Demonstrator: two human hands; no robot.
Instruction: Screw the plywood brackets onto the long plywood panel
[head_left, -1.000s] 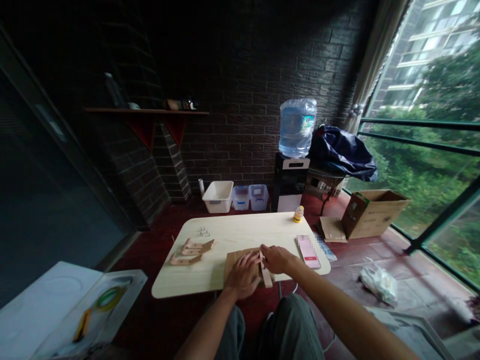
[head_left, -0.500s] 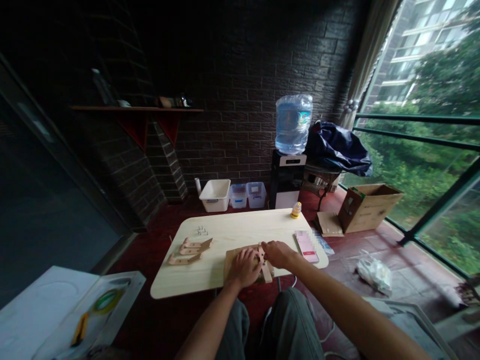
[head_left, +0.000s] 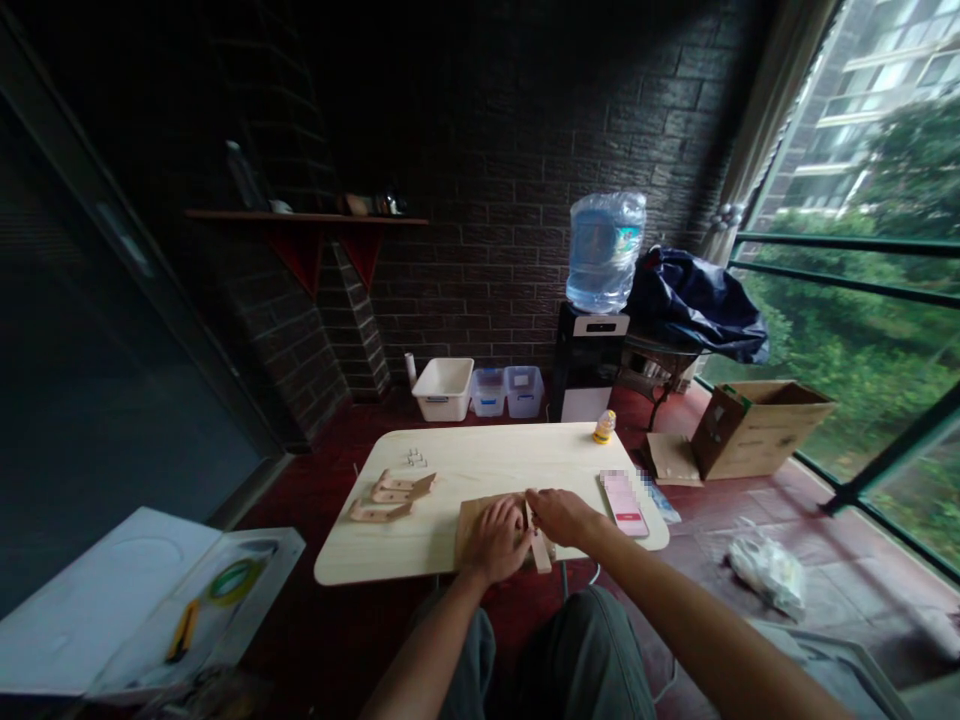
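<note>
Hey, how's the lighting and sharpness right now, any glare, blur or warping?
Head view: bright daylight at the window, brick wall nearly black up top; head view: wide-angle stretch, the curtain leaning outward; head view: part of the phone pixelated, fine detail between left hand and right hand too soft to read.

Left hand [head_left: 497, 541] on a brown board [head_left: 468, 522], right hand [head_left: 564, 518] at a wooden strip [head_left: 541, 555], pale table [head_left: 487, 455] beneath
</note>
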